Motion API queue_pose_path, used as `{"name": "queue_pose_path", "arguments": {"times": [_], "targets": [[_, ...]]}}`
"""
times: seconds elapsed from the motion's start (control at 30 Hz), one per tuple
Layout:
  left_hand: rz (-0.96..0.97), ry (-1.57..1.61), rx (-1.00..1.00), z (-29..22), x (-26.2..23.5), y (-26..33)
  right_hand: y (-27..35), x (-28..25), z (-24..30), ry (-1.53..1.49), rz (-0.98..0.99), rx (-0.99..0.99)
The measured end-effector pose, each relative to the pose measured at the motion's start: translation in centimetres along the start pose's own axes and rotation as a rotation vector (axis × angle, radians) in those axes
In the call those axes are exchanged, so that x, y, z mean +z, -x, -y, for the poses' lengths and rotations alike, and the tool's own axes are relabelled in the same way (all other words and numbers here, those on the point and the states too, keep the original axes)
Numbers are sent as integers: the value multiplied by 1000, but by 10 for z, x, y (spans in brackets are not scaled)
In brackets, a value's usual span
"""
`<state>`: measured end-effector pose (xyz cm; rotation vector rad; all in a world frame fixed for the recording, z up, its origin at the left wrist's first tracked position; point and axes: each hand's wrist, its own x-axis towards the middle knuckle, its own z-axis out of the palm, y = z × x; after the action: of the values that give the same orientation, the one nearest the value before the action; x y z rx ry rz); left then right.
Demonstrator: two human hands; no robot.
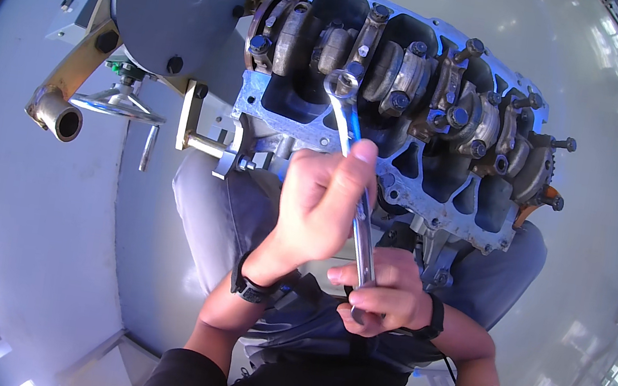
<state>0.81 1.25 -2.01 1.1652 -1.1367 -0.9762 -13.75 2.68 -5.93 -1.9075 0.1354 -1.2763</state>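
On the grey engine stand [178, 1] sat the upturned grey metal engine block [413, 129], bearing-cap bolts all seemingly in place. The left hand [323, 203] and right hand [382, 290] both gripped the long silver ring spanner [355, 176], its ring on one bolt [348, 82]; loosening looked barely begun.

One bare grey metal engine block [411, 140] sits at twelve o'clock, carrying roughly ten dark hex bolts [397, 99] across its bearing caps. One long silver combination wrench [355, 176] lies at centre. Two bare hands: left hand [323, 203], right hand [386, 291]. Two black wristbands [248, 286]. One silver handwheel [117, 104] at ten o'clock.
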Motion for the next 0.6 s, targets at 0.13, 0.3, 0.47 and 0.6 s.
{"name": "queue_pose_path", "arguments": {"times": [0.13, 0.3, 0.47, 0.6], "targets": [[-106, -1, -163, 0, -2, -5, -1, -1, -5, -56, 3, 118], [-58, -28, -162, 2, -1, -7, 4, -5, -2, -82, 77, 175], [15, 96, -314, -1, 1, -5, 8, -4, 0, -76, 21, 193], [139, 22, -219, 5, 7, -4, 10, -2, -1, -23, 23, 41]]}}
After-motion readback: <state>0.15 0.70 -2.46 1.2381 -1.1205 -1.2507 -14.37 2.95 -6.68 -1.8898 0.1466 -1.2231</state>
